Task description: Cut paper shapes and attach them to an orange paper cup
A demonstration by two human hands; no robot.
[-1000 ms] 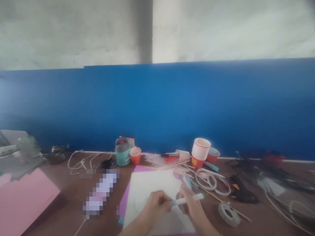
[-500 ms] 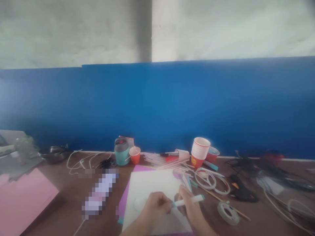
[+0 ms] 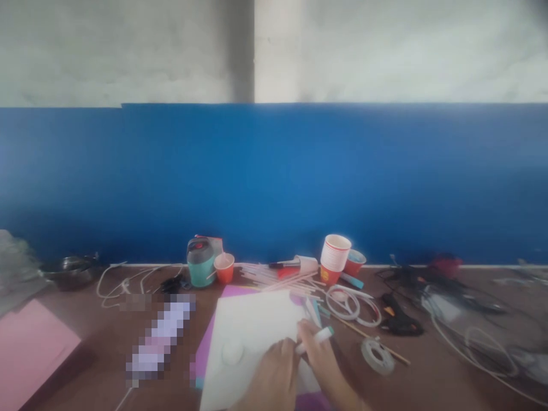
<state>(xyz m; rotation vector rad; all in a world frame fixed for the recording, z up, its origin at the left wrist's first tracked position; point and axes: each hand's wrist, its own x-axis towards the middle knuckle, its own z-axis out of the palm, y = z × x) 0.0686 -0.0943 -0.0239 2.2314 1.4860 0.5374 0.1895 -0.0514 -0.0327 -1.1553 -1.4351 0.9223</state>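
My right hand [image 3: 317, 345] is closed around a white marker [image 3: 323, 335] with a teal end, held at a slant over the white paper [image 3: 252, 314]. The marker's other end points down toward my left hand [image 3: 276, 365]. That hand lies on the paper, back up, its fingers stretched forward close beside the marker; its fingertips are partly hidden. A faint round shape [image 3: 233, 352] shows on the paper left of my left hand; whether it is drawn or a thin disc I cannot tell. Purple sheets [image 3: 205, 348] stick out from under the paper.
Behind the paper are loose straws [image 3: 274, 279], a stack of paper cups [image 3: 335, 257], an orange cup [image 3: 224, 268] and a teal jar [image 3: 201, 265]. To the right lie tape rolls [image 3: 377, 357], a black glue gun [image 3: 400, 319] and cables [image 3: 454, 348]. Pink paper [image 3: 29, 348] is at left.
My left hand has gone from a pinch at the marker's end to lying on the paper. My right hand still holds the marker, now lower at its left end. The view has shifted slightly right.
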